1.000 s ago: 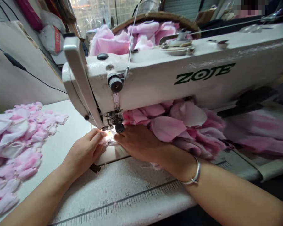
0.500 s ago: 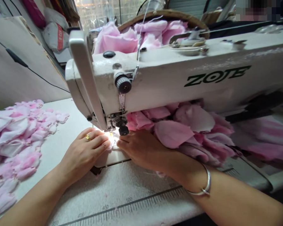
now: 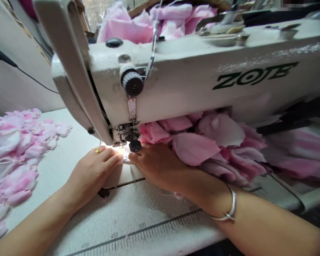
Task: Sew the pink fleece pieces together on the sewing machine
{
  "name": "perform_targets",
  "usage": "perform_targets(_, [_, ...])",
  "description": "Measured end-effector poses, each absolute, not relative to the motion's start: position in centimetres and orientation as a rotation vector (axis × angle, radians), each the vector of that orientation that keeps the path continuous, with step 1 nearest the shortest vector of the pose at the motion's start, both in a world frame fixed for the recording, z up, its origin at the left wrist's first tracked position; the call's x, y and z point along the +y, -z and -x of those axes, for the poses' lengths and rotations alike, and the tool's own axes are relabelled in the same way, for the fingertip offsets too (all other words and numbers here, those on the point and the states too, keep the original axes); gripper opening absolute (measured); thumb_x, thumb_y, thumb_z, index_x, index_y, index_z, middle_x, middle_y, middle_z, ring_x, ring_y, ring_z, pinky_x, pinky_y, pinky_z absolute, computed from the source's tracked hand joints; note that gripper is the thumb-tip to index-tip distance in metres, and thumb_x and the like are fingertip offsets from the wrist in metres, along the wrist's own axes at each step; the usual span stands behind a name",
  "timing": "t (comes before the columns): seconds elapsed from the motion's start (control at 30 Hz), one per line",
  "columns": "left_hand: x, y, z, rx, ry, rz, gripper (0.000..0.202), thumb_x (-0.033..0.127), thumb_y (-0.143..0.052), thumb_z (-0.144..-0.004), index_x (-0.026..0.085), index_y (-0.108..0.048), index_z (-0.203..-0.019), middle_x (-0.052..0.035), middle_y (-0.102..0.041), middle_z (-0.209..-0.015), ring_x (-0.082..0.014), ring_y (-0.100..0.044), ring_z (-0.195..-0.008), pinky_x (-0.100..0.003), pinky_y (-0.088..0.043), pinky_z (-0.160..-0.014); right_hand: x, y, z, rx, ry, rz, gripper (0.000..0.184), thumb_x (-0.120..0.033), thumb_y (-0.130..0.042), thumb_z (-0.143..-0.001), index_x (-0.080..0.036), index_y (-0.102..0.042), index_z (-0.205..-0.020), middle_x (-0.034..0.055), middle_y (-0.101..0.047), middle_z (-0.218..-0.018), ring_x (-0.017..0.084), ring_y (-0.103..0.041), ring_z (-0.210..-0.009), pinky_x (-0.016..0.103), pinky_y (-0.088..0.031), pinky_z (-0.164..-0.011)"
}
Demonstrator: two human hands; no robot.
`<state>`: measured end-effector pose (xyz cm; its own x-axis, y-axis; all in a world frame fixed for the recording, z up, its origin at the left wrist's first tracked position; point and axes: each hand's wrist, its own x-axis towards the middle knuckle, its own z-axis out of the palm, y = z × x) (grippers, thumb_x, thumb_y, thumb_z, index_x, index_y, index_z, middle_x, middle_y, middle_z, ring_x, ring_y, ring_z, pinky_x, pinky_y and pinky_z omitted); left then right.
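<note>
The white ZOTE sewing machine head (image 3: 176,81) arches over both hands, its presser foot (image 3: 125,137) lit at the needle. My left hand (image 3: 94,174), wearing a gold ring, lies just left of the foot, fingertips pressed onto a pale fabric petal (image 3: 124,154). My right hand (image 3: 157,167), with a silver bangle (image 3: 228,209) at the wrist, rests just right of the foot against a heap of pink fabric petals (image 3: 193,148). The needle point is hidden by the foot and the glare.
A loose pile of pink-and-white petals (image 3: 13,149) lies on the white sewing table (image 3: 61,142) to the left. A round basket (image 3: 133,14) of pink fabric stands behind the machine. More pink fabric (image 3: 301,153) lies to the right. A measuring scale (image 3: 141,227) runs along the table's front.
The whole view has shifted, with the machine appearing larger and higher. Both hands remain beside the presser foot, and the left fingers sit slightly closer to it.
</note>
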<state>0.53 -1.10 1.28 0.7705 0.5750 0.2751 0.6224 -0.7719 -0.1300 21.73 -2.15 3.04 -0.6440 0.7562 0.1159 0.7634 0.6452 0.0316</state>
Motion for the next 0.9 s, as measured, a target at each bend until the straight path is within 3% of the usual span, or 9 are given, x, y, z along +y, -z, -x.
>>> perform_targets(0.2, [-0.9,-1.0,-0.4,-1.044,0.437,2.675,0.014,0.016,-0.036,-0.094,0.018,-0.050,-0.097,-0.0033,-0.053,-0.082,-0.0159,-0.051,-0.068,-0.028,-0.041,-0.058,-2.3,-2.9,-22.4,-2.679,0.138,1.237,0.011,-0.020,-0.051,-0.089,-0.022,-0.061,-0.092,0.0028,-0.064,-0.085,0.019,-0.062,-0.068,0.033,-0.029,-0.042])
perform_targets(0.4, [-1.1,-1.4,-0.2,-1.064,0.459,2.737,0.015,0.022,-0.038,-0.095,0.020,-0.052,-0.097,-0.0043,-0.057,-0.091,-0.0143,-0.056,-0.072,-0.024,-0.041,-0.056,-2.4,-3.0,-22.4,-2.697,0.138,1.165,0.011,-0.017,-0.052,-0.088,-0.020,-0.061,-0.092,0.0021,-0.064,-0.081,0.018,-0.061,-0.068,0.032,-0.027,-0.041])
perform_targets(0.53, [-1.2,-1.2,0.4,-1.240,0.482,2.691,0.019,0.027,-0.040,-0.095,0.025,-0.057,-0.101,-0.0003,-0.061,-0.086,-0.0118,-0.055,-0.063,-0.022,-0.038,-0.050,-2.2,-2.9,-22.3,-2.730,0.141,1.139,0.013,-0.012,-0.057,-0.082,-0.019,-0.063,-0.091,0.0020,-0.063,-0.077,0.019,-0.060,-0.066,0.033,-0.025,-0.040])
perform_targets(0.7, [-0.9,-1.0,0.9,-0.929,0.472,2.657,0.016,0.023,-0.044,-0.094,0.023,-0.058,-0.101,-0.0036,-0.060,-0.092,-0.0174,-0.056,-0.077,-0.028,-0.043,-0.063,-2.1,-2.9,-22.3,-2.768,0.094,1.116,0.017,-0.009,-0.057,-0.081,-0.018,-0.064,-0.094,0.0014,-0.065,-0.078,0.020,-0.061,-0.071,0.032,-0.030,-0.042])
perform_targets(0.9, [-0.5,-1.4,0.6,-0.767,0.370,2.793,0.018,0.019,-0.042,-0.095,0.016,-0.056,-0.106,-0.0047,-0.061,-0.094,-0.0203,-0.051,-0.085,-0.036,-0.042,-0.079,-2.2,-2.6,-22.3,-2.727,0.165,1.110,0.016,-0.007,-0.059,-0.080,-0.019,-0.063,-0.088,0.0008,-0.063,-0.075,0.018,-0.058,-0.062,0.032,-0.030,-0.042])
